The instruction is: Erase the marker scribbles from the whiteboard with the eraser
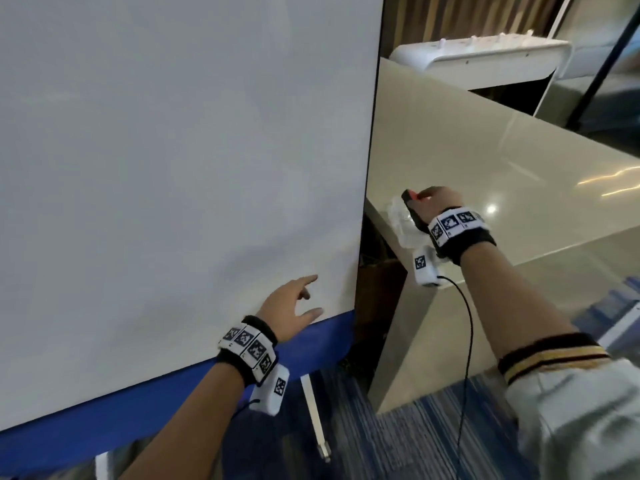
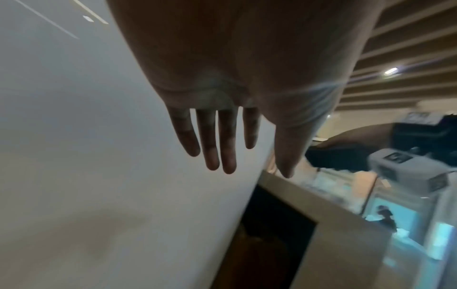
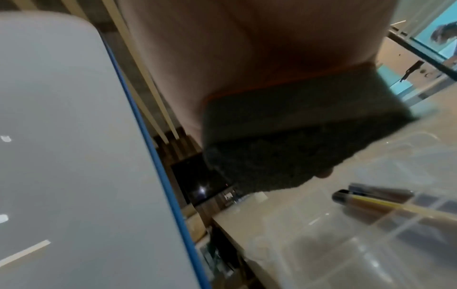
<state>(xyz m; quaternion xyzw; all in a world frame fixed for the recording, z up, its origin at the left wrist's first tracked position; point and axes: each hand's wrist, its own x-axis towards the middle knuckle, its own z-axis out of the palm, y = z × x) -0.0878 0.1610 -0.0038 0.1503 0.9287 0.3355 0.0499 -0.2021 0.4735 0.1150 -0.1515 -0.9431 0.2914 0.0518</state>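
Closing step, as judged from the whiteboard (image 1: 173,150), which shows no scribbles in any view. Your right hand (image 1: 438,202) grips the eraser (image 1: 414,211), fingers curled round it, over a clear tray (image 3: 358,244) holding markers (image 3: 371,197) on the desk (image 1: 485,168), right of the board. Next move, likely: lower the eraser into the tray without knocking the markers, then let go. Your left hand (image 1: 289,306) is spread, fingers straight, near the board's lower right corner; contact cannot be told.

Beige table (image 1: 485,188), striped blue carpet (image 1: 433,427), perhaps slatted wall (image 1: 467,19)
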